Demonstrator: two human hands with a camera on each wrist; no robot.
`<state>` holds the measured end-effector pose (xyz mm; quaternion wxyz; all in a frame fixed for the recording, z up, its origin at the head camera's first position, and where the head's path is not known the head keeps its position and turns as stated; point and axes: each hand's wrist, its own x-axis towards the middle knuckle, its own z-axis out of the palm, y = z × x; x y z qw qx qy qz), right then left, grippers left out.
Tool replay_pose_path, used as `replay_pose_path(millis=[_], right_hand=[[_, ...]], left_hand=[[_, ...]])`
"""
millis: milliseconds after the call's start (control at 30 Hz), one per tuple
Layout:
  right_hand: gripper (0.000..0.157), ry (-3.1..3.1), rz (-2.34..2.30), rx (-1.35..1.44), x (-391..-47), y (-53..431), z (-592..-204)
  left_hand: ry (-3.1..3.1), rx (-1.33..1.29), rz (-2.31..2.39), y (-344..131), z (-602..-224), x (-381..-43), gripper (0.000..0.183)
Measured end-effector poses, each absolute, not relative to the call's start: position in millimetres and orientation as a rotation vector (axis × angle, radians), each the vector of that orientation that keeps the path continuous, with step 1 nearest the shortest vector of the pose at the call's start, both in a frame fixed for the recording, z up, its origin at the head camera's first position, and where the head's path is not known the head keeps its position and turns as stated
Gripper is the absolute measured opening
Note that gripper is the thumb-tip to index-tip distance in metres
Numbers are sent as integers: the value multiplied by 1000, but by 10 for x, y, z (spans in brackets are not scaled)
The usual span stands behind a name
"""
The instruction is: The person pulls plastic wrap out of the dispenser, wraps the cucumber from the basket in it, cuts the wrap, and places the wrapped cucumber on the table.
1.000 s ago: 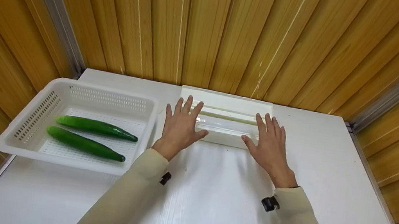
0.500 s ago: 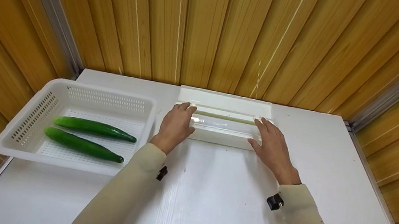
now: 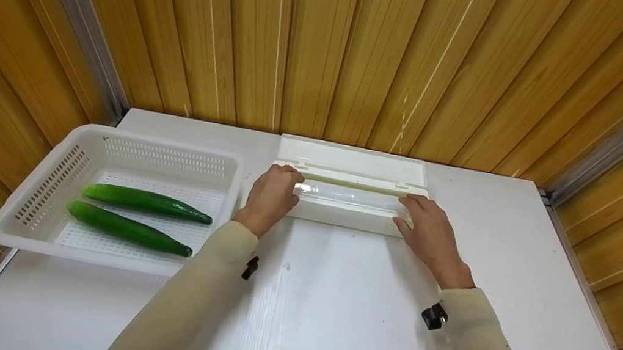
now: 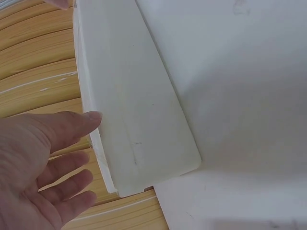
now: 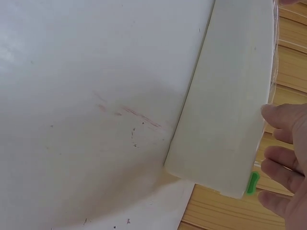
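Observation:
A long white cling film box [image 3: 351, 218] stands at the back of the table with its lid [image 3: 351, 159] tipped back. Inside lies a shiny roll of cling film [image 3: 354, 197]. My left hand [image 3: 271, 197] grips the roll's left end, index finger over the far side and thumb [image 4: 91, 122] at the box's front top edge. At the right end my right hand [image 3: 432, 233] holds it likewise, thumb [image 5: 273, 115] by the front edge. The lower fingers of both hands curl loosely past the box's ends in the wrist views. Parts of the index fingers are hidden there.
To the left, a white perforated basket [image 3: 107, 257] holds two cucumbers, an upper cucumber [image 3: 147, 200] and a lower cucumber [image 3: 127, 228]. A wood-look panel wall [image 3: 354, 52] rises behind the white table [image 3: 326, 325]. A small green tab [image 5: 253, 183] shows at the box's right end.
Both hands have come down from over the box, and their spread fingers have curled over the roll's ends. The fingertips have drawn slightly nearer to me. Basket and cucumbers stay in place.

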<state>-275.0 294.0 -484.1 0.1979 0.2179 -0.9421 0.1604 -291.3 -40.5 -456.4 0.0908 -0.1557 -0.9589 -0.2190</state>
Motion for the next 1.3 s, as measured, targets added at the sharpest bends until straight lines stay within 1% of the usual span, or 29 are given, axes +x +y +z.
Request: replay_pose_path(millis=[467,600,867,1033,1167,1300], right_hand=[[25,-2557,424,661,-2784,3000,-4841],[21,-2527,403,679,-2785,3013,-4851],[19,-2423,330,676,-2818,3059,-4923],[13,-2395,306,643,-2837,3098,-4960],[9,-2446,319,590,-2829,3111,-4951],[10,-2445,338,575,-2811,3120,-4948]], left_hand=[[-2787,-494,-748,-444,-4632,-2956,11],[-2759,-483,-707,-468,-4653,-2955,7],[-2713,-500,-626,-483,-4662,-2942,9],[-2667,-526,-631,-504,-4674,-2929,9],[-2638,-539,-653,-522,-4671,-2927,13],[-2619,-546,-661,-534,-4669,-2934,15]])
